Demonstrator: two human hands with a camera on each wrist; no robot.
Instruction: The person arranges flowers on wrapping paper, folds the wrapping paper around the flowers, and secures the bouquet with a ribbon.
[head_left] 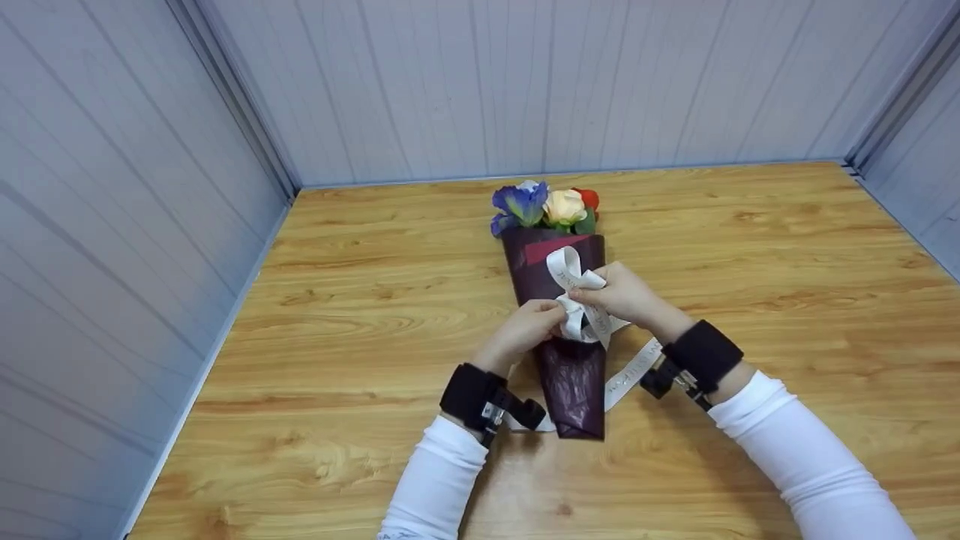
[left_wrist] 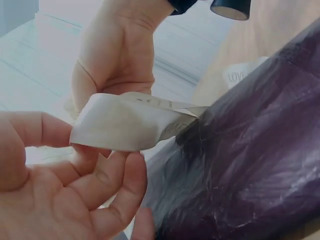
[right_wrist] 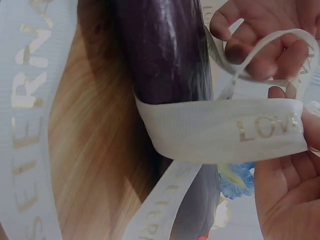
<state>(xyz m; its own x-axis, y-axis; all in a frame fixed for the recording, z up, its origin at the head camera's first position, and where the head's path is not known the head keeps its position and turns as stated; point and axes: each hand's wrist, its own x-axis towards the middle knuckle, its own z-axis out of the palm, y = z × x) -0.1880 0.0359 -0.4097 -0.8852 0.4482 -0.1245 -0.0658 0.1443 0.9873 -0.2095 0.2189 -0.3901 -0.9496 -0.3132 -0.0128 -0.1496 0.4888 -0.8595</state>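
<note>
A bouquet wrapped in dark purple paper [head_left: 574, 382] lies on the table, with a blue-purple flower [head_left: 520, 204], a cream rose [head_left: 564, 207] and a red flower [head_left: 589, 199] at its far end. Around its middle runs a white ribbon [head_left: 564, 262] with gold lettering, looped above the paper. My left hand [head_left: 531, 326] pinches a ribbon loop between thumb and fingers, seen also in the left wrist view [left_wrist: 115, 122]. On the other side my right hand [head_left: 621, 292] pinches the ribbon close to the knot area. In the right wrist view the ribbon band [right_wrist: 220, 130] reads "LOVE". The knot itself is partly hidden by fingers.
One long ribbon tail [head_left: 634, 373] trails over the wooden table [head_left: 360, 322] to the right of the wrap. Another piece of ribbon [head_left: 544, 424] shows by the wrap's lower left. Pale panel walls [head_left: 442, 90] stand behind and at both sides.
</note>
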